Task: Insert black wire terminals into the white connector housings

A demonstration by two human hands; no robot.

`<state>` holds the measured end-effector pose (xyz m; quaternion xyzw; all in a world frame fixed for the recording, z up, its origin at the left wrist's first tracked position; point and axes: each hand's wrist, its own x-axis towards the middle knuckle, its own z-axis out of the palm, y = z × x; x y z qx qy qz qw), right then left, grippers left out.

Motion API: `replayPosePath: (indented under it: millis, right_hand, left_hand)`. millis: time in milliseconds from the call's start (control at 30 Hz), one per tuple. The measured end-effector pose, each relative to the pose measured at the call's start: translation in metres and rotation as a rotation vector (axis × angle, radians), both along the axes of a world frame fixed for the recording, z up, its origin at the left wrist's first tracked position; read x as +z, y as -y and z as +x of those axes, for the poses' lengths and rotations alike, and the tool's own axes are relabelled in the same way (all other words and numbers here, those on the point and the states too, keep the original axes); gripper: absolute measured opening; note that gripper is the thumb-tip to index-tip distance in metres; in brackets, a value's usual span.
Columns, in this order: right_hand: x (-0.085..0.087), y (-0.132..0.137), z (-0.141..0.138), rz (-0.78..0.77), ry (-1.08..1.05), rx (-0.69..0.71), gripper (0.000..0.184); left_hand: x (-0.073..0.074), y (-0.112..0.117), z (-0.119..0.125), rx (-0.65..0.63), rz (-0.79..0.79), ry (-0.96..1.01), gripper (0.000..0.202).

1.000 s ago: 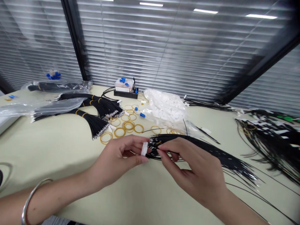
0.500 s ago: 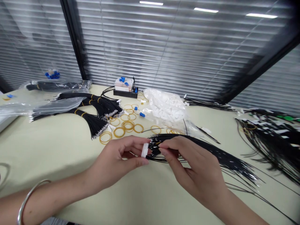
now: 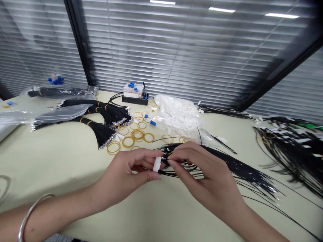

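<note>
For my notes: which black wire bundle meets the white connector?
The bundle under the right hand, its ends at the white connector in the left hand; the banded bundles beyond lie apart.

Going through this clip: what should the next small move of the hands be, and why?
Probably the right hand should ease the pinched black wires squarely up to the white connector strip in the left hand: their ends sit right beside it, while the rest of the bundle fans out loosely.
</note>
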<state>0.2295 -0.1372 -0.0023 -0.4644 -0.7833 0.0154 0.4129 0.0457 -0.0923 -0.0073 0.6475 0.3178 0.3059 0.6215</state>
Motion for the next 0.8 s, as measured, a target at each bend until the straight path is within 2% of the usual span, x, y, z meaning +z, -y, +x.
replayPosePath:
  millis: [233,533,633,800]
  right_hand:
    - [0.0056,0.0007,-0.0022,-0.160,-0.124,0.026,0.009]
    - [0.0064,0.0001,-0.0018,-0.388,-0.265,0.047,0.010]
    - [0.0065,0.0019,-0.0027,-0.352,-0.224,0.050,0.011]
    - [0.0051,0.0070,-0.0060,-0.169,-0.102,0.018,0.012]
  left_hand:
    - [-0.0005,0.0005,0.0001,-0.013,0.005,0.001,0.031]
    - [0.0006,0.0022,0.0011,-0.007,0.095,-0.054,0.031]
    - [-0.0001,0.0048,-0.0007,0.006,0.157,-0.079,0.031]
    - [-0.0026,0.0062,-0.0023,0.001,0.213,-0.061,0.032]
